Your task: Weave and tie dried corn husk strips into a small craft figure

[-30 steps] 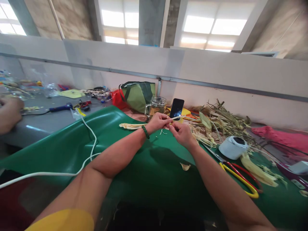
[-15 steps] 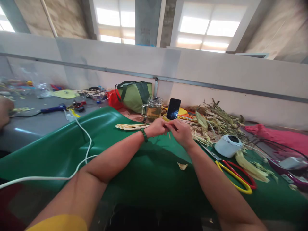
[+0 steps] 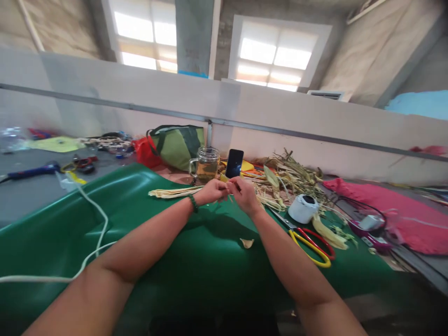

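My left hand [image 3: 212, 190], with a dark green bead bracelet [image 3: 193, 203] at the wrist, is closed in a pinch above the green mat [image 3: 196, 261]. Against its fingertips, my right hand [image 3: 244, 195] is pinched too. Whatever sits between the fingers is too small to name; thin pale bits show just below them. A bundle of pale dried husk strips [image 3: 171, 192] extends leftward from behind my left hand, and I cannot tell whether that hand touches it. Below my right hand lies a small husk scrap [image 3: 247, 243].
Scissors [image 3: 308, 242] with red and yellow handles lie right of my forearm, by a white spool-like roll [image 3: 303, 208]. Dried husks [image 3: 297, 170] pile behind. A glass mug [image 3: 206, 165] and phone [image 3: 234, 163] stand beyond my hands. A white cable [image 3: 101, 214] crosses the left side.
The view has turned to the right, so everything appears further left. Both hands stay together in a pinch, with the fingers slightly shifted.
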A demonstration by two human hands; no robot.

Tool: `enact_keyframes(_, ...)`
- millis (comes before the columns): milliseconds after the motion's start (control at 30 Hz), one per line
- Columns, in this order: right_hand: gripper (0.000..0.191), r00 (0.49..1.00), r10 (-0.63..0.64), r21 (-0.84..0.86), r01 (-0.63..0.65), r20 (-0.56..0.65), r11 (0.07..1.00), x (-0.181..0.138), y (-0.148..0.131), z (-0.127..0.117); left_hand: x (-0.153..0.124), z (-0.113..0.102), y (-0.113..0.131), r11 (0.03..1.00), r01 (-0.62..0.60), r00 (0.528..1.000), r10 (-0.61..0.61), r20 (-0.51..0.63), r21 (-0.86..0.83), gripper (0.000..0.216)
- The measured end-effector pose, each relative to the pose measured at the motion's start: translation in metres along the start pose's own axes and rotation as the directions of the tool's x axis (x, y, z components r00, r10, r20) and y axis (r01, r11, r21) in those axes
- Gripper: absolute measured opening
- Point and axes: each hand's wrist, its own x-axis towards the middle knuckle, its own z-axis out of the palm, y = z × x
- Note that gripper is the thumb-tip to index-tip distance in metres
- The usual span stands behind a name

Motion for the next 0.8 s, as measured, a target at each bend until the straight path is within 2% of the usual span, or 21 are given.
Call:
enact_keyframes(167,0.023,0.999,-0.036,-0.036,0.037,0.032,0.999,-0.004,-0.010,-0.003,0.002,-0.012,0.001,0.999,-0.010,1.000,0.010,0.008,-0.049,0.040)
enact_keyframes(367,0.025,0.986,-0.140,-0.098,0.150,0.094,0.984,-0.005,-0.017,-0.002,0.003,-0.014,-0.003,0.996,0.060,0.998,-0.060,0.000,-0.066,0.020)
enact_keyframes(467,0.024,0.978,-0.190,-0.019,0.193,0.089,0.981,-0.004,-0.020,-0.003,0.001,-0.015,-0.001,0.978,0.121,0.993,-0.120,0.017,-0.170,0.018)
enact_keyframes(533,0.024,0.980,-0.200,0.089,0.198,0.014,0.976,-0.005,-0.023,-0.008,-0.001,-0.016,0.001,0.939,0.174,0.984,-0.177,0.018,-0.295,0.024)
enact_keyframes(600,0.022,0.983,-0.151,0.189,0.169,-0.104,0.967,-0.008,-0.025,-0.015,-0.003,-0.015,0.004,0.878,0.200,0.974,-0.226,-0.007,-0.434,0.028)
enact_keyframes(667,0.020,0.983,0.003,0.275,0.049,-0.184,0.960,-0.010,-0.022,-0.022,-0.005,-0.013,0.005,0.798,0.255,0.953,-0.303,0.004,-0.546,0.034)
enact_keyframes(733,0.019,0.964,0.153,0.351,-0.069,-0.217,0.934,-0.012,-0.016,-0.026,-0.005,-0.012,0.004,0.747,0.288,0.937,-0.348,0.016,-0.600,0.040)
enact_keyframes(800,0.020,0.954,0.215,0.371,-0.125,-0.210,0.920,-0.013,-0.012,-0.028,-0.005,-0.012,0.002,0.730,0.299,0.931,-0.363,0.022,-0.614,0.042)
